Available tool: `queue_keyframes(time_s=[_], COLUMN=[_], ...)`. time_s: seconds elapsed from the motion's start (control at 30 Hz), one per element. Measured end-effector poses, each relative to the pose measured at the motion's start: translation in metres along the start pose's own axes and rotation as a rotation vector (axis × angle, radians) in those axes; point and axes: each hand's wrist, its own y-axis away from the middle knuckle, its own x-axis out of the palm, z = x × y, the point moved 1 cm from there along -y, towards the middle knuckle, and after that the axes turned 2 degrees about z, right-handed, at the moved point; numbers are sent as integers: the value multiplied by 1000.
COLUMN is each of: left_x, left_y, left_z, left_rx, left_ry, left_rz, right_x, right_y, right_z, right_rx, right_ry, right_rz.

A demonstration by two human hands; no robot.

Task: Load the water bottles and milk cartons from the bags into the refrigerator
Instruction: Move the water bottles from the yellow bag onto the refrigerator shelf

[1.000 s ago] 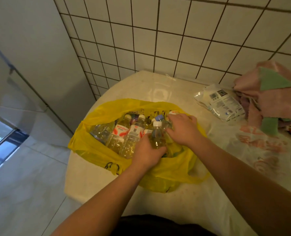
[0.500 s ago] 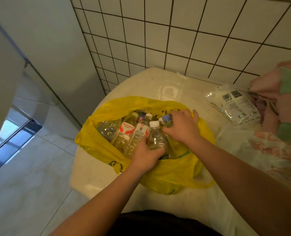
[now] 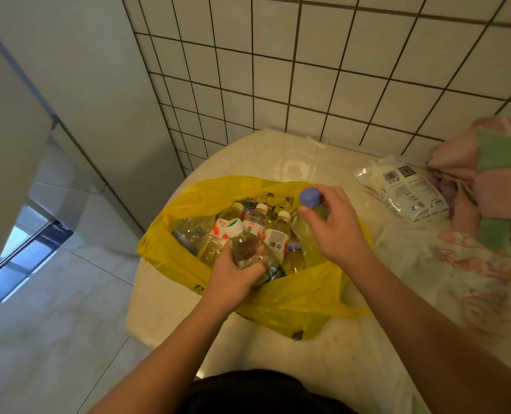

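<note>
Now both hands are at the mouth of the bag. The left hand (image 3: 233, 276) is wrapped round the body of a clear white-capped bottle (image 3: 245, 246), fingers curled under it, and the bottle tilts with its cap toward the far left. The right hand (image 3: 336, 231) grips a blue-capped bottle (image 3: 308, 231) by its shoulder and holds it upright, with the cap above the other bottles. Both sit over the open yellow bag (image 3: 296, 303), which lies on the bench (image 3: 278, 150). The remaining bottles (image 3: 266, 231) — several, some with red-and-white labels — lie packed side by side inside it, caps toward the wall.

No milk carton shows. A white printed bag (image 3: 472, 264) lies just right of the yellow one, and its contents cannot be told. Beyond it are a white packet (image 3: 403, 189) and a heap of pink and green cloths (image 3: 493, 174), against the tiled wall (image 3: 338, 70).

The step in hand looks like the pick-up: one bottle per hand, coming out of the bag. The tall grey cabinet (image 3: 69, 85) at the left is probably the refrigerator — its inside is out of view, and whether its door stands open cannot be told. The next move calls for lifting both bottles free of the plastic without snagging the bag's rim, then turning left. With both hands full, a shut door would need a spare finger or one bottle tucked away.
</note>
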Motion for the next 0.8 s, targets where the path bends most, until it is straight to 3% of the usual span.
queue_keyframes(time_s=[0.37,0.6,0.8], left_x=[-23,-59,-90], left_y=[24,47,77], left_z=[-39,-66,-60], left_rx=[277,382,359], left_ry=[-25,-55,-89], left_rz=[-206,-252,-206], right_x=[-41,-36,-4], right_y=[28,42,56], right_z=[73,98,122], right_rx=[-162,-103,-41], right_ry=[-419,-612,-712], right_rz=[-302,-265,-182])
